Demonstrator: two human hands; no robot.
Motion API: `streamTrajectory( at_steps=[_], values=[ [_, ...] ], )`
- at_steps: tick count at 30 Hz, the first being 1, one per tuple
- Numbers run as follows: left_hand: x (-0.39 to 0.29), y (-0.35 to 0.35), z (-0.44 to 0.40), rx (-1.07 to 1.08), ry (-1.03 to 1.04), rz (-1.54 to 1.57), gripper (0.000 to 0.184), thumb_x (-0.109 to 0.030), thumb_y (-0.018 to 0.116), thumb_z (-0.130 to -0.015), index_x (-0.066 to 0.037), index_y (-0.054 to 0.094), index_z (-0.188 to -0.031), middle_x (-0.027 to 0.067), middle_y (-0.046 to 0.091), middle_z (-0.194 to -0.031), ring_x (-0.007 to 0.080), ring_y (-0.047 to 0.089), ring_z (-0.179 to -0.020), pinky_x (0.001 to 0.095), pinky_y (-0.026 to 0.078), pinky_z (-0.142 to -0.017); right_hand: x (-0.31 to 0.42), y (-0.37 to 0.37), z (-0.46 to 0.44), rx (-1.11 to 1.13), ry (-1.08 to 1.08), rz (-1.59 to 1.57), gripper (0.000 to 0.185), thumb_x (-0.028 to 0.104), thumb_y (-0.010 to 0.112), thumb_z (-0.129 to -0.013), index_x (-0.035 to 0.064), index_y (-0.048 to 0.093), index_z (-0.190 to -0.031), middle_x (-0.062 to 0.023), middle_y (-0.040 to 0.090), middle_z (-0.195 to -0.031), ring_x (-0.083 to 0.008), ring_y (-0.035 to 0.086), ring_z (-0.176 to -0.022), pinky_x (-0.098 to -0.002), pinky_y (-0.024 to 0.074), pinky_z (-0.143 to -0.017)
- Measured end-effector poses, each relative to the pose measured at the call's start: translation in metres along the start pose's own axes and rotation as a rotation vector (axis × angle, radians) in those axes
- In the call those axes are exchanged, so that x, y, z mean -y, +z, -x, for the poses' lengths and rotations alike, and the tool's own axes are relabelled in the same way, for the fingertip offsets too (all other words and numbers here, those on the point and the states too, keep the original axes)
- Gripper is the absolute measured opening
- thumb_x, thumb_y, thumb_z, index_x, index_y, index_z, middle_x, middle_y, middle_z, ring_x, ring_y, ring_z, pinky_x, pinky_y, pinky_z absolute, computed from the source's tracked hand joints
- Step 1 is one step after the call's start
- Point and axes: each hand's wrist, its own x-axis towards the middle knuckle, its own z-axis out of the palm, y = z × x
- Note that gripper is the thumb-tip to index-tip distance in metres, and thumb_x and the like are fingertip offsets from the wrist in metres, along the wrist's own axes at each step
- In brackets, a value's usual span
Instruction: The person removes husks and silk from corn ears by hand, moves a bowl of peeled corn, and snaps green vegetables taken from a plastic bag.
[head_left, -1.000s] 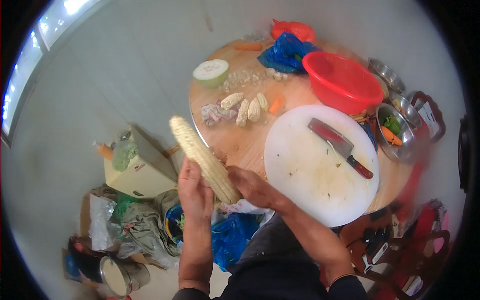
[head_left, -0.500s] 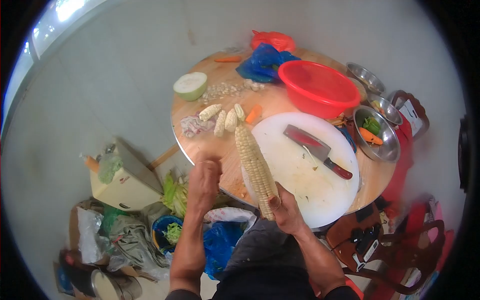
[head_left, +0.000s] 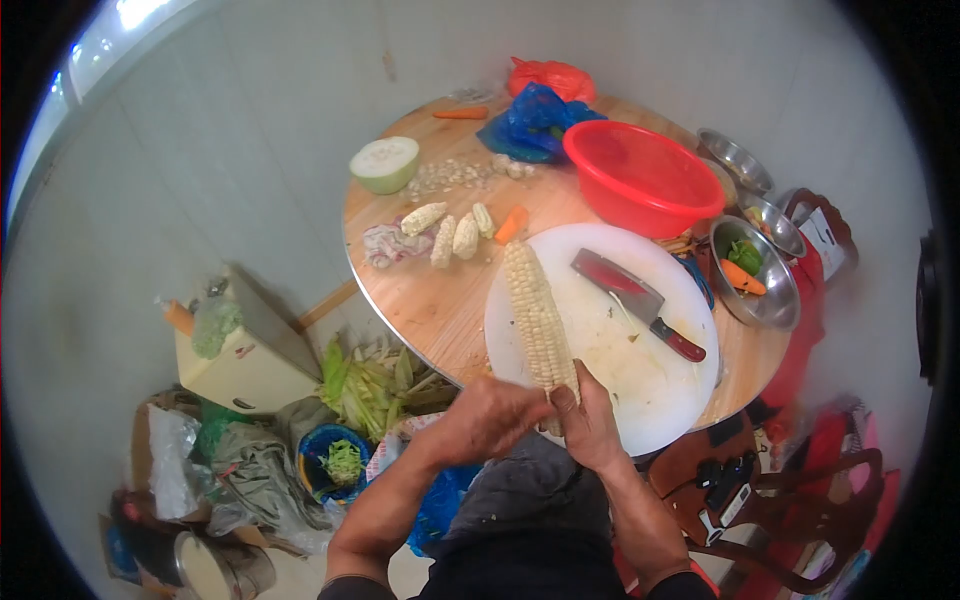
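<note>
A husked ear of corn with pale kernels is tilted over the near left part of the round white cutting board. My right hand grips its lower end, thumb along the side. Against that same end, my left hand is closed, fingertips pinched beside the right thumb; what they pinch is too small to make out. On the board lies a cleaver with a red-brown handle. Just beyond the board are several short corn pieces and a carrot piece.
A red basin, a blue bag, half a pale green gourd and garlic cloves occupy the wooden table. Steel bowls line its right edge. Corn husks and a blue bin are below left.
My left hand has come down and right, from beside the corn to its lower end. The ear of corn has shifted slightly right and toward me, still in my right hand.
</note>
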Motion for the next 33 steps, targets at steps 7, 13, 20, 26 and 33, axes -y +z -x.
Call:
streamTrajectory(
  at_steps=[7, 13, 20, 26, 33],
  values=[
    [0.01, -0.015, -0.004, -0.203, -0.406, 0.222, 0.022, -0.02, 0.06, -0.1, 0.001, 0.059, -0.091, 0.0209, 0.062, -0.073, 0.0313, 0.067, -0.07, 0.0404, 0.049, -0.063, -0.014, -0.011, 0.007, 0.15, 0.153, -0.22, 0.069, 0.06, 0.047, -0.101, -0.0054, 0.054, -0.122, -0.0116, 0.063, -0.085, -0.0182, 0.063, -0.073, -0.0324, 0.051, -0.065],
    [0.009, -0.014, -0.019, -0.101, -0.29, 0.065, 0.024, -0.02, 0.058, -0.101, 0.003, 0.06, -0.096, 0.022, 0.064, -0.08, 0.0398, 0.061, -0.073, 0.0415, 0.048, -0.064, -0.013, -0.003, 0.011, 0.15, 0.115, -0.232, 0.072, 0.063, 0.046, -0.1, -0.0047, 0.054, -0.124, -0.0098, 0.062, -0.086, -0.0147, 0.061, -0.068, -0.0292, 0.0497, -0.06],
    [0.008, -0.003, -0.014, 0.195, -0.037, 0.147, 0.019, -0.019, 0.057, -0.101, -0.002, 0.064, -0.097, 0.0171, 0.065, -0.076, 0.04, 0.062, -0.073, 0.0416, 0.05, -0.067, -0.017, -0.009, 0.012, 0.104, 0.221, -0.466, 0.061, 0.053, 0.042, -0.105, -0.0049, 0.053, -0.123, -0.0107, 0.063, -0.088, -0.0155, 0.061, -0.069, -0.03, 0.0512, -0.061],
    [0.02, -0.003, -0.004, 0.176, -0.428, 0.191, 0.02, -0.02, 0.058, -0.101, -0.002, 0.061, -0.094, 0.017, 0.063, -0.073, 0.0285, 0.064, -0.07, 0.0385, 0.05, -0.066, -0.02, -0.017, 0.012, 0.152, 0.303, -0.86, 0.069, 0.061, 0.036, -0.103, -0.0037, 0.053, -0.121, -0.0132, 0.061, -0.085, -0.0208, 0.063, -0.064, -0.0331, 0.0539, -0.058],
    [0.015, -0.005, -0.026, -0.06, -0.223, 0.144, 0.025, -0.022, 0.057, -0.102, 0.001, 0.059, -0.092, 0.0135, 0.053, -0.066, 0.0193, 0.05, -0.06, 0.0363, 0.042, -0.058, -0.018, -0.012, 0.014, 0.255, 0.319, -0.839, 0.07, 0.063, 0.035, -0.102, -0.0022, 0.053, -0.12, -0.0131, 0.06, -0.084, -0.0212, 0.062, -0.063, -0.0344, 0.0532, -0.058]
  ],
)
